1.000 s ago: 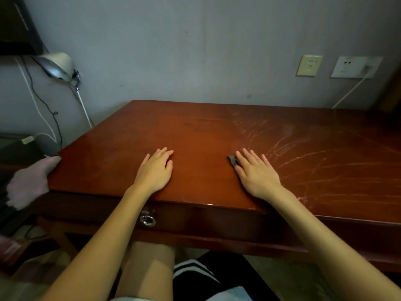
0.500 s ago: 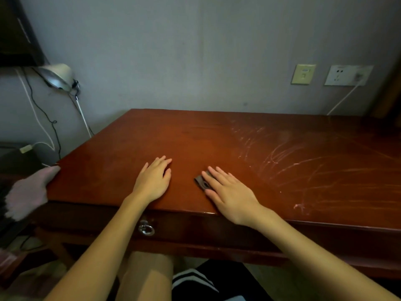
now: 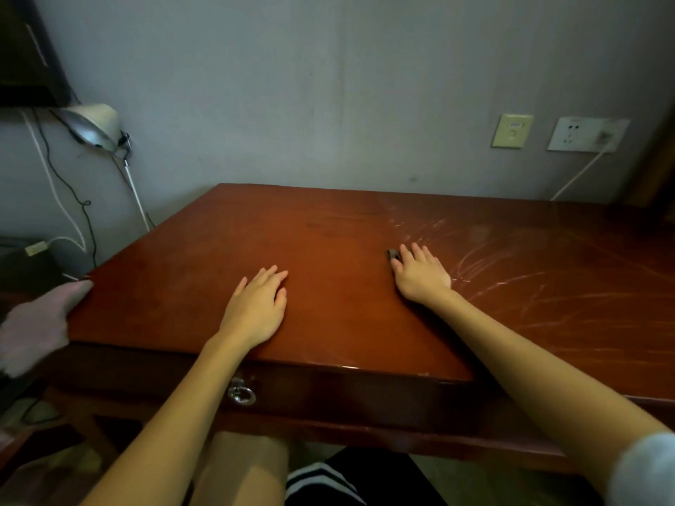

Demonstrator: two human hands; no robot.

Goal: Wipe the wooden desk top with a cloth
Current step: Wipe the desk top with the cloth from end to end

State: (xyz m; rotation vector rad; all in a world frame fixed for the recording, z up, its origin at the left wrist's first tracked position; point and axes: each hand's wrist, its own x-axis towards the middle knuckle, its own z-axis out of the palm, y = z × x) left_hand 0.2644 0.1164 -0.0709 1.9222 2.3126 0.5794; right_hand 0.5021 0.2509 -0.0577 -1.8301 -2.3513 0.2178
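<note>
while the left hand [image 3: 255,308] lies flat and empty on the counter [image 3: 328,231], the right hand [image 3: 420,273] presses a small dark cloth [image 3: 392,254] under straight fingers [image 3: 416,252].

Lamp [image 3: 93,126] and cables [image 3: 87,204] — switch [image 3: 511,130], socket [image 3: 584,135] on wall [image 3: 292,85]

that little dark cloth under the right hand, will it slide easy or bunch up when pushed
Probably slides easily: the desk top looks glossy and smooth. The cloth looks small and thin, mostly hidden under the flat right hand, so likely light and floppy; it may bunch or slip out unless pressed down.
</note>
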